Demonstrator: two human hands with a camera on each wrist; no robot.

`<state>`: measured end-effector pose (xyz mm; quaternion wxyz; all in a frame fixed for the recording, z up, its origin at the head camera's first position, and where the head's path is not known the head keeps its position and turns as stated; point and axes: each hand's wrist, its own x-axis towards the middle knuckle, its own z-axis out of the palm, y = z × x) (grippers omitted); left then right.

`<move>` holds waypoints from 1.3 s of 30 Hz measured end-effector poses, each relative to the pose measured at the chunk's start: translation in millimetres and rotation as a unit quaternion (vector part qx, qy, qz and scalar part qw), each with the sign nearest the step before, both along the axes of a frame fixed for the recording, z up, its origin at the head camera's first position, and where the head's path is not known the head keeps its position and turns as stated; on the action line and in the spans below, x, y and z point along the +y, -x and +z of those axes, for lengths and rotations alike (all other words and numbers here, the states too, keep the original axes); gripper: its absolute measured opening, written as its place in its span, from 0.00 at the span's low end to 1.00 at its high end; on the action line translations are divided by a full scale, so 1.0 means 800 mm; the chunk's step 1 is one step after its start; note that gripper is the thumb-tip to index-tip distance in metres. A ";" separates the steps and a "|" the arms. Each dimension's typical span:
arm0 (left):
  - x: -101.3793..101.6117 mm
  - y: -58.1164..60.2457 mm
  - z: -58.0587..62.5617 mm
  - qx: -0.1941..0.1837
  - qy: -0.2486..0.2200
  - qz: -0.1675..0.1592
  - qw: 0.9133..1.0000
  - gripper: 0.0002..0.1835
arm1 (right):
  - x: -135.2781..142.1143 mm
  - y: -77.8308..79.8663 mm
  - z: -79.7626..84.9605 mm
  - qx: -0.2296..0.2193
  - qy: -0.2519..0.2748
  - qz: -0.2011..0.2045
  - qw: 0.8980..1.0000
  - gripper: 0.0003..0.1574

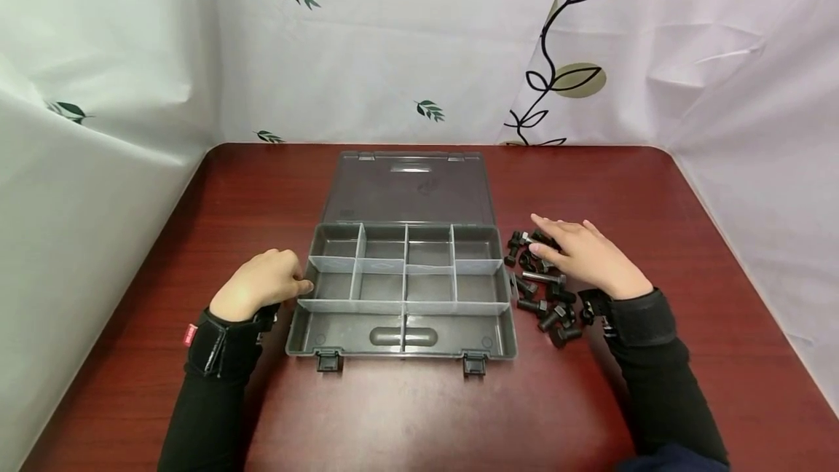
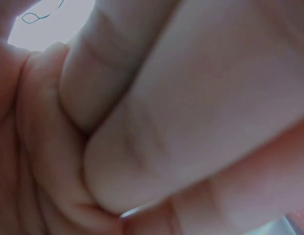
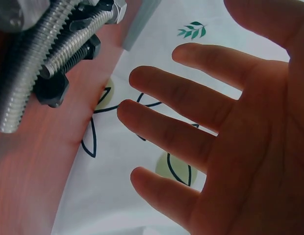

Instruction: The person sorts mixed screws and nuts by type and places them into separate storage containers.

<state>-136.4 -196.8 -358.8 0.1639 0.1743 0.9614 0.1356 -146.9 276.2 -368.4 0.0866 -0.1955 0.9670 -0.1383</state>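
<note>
Ten compartments divide the shallow grey translucent plastic box (image 1: pixel 380 286), which lies on the reddish-brown wooden counter (image 1: pixel 426 414) with its smoky hinged lid (image 1: pixel 409 191) folded back flat behind it. Just beside the box's right wall, the head view shows a loose heap of black and silver metal bolts (image 1: pixel 532 306). The right wrist view adds what that distance blurs: coarse threads along the shanks (image 3: pixel 34 68) and hexagonal heads. It also shows the right hand (image 1: pixel 590 257) from the palm side, wide open, its fingers straight and spread, holding nothing; from the head view, this hand hovers over the heap's far part, and whether the thumb touches a bolt I cannot tell. The left hand (image 1: pixel 262 282) is closed at the box's left wall, its thumb hooked over the rim; the left wrist view is mostly filled by its fingers, folded tightly into the palm.
</note>
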 end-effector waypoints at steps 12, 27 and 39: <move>0.001 0.004 0.003 -0.015 -0.002 -0.007 1.000 0.19 | -0.012 0.004 -0.011 0.067 -0.021 0.039 0.997 0.31; -0.001 0.010 0.004 -0.020 0.003 -0.022 1.000 0.17 | -0.021 0.009 -0.017 0.113 -0.038 0.061 0.991 0.17; -0.003 0.009 -0.001 -0.020 0.001 -0.023 1.000 0.17 | -0.023 0.009 -0.026 0.112 -0.048 0.081 0.989 0.15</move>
